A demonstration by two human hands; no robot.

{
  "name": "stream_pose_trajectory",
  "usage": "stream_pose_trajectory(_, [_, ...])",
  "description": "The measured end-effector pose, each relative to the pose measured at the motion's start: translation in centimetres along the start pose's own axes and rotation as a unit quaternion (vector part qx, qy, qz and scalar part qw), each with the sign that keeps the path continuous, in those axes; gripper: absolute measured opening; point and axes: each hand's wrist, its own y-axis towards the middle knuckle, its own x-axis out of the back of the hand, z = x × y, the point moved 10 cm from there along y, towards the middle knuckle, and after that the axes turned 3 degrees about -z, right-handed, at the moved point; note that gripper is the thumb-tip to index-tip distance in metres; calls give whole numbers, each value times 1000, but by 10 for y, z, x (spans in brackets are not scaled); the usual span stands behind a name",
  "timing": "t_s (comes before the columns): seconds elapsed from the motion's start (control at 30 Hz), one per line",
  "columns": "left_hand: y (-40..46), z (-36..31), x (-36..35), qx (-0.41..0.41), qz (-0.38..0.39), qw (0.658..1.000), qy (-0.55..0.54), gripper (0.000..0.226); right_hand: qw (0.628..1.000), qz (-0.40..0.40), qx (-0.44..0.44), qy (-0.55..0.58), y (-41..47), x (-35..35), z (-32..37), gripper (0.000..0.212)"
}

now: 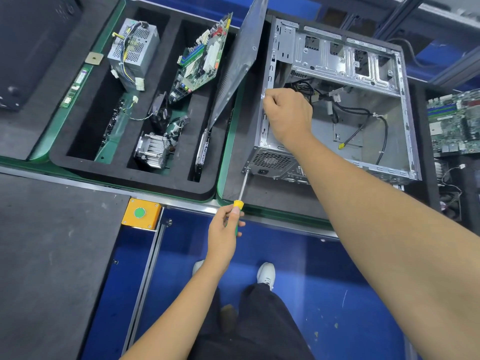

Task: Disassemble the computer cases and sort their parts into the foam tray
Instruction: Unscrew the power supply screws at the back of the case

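With the left hand clamped on the screwdriver at the case rear, its tip could slip off the screw (the right hand's grip steadies the case edge).

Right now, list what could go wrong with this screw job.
The screwdriver in the left hand meets the computer case corner at a slant; its tip may slip off.

The right hand grips the case's bare metal edge, which could cut.

The side panel leaning in the foam tray might topple onto the motherboard.
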Motion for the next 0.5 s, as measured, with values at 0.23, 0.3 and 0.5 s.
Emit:
stream_pose_trajectory(0.23, [-1,-1,1,-8,11,999,32,19,1000,-2,2,2,-1,-2,0,27])
stream_pose_trajectory(0.3, [-3,1,1,-5,11,999,30,20,1000,-3,0,2,0,-1,0,27])
stream_pose_trajectory(0.5, [-6,3,6,-12,4,1000,20,20,1000,-5,1,2,0,0,-1,29])
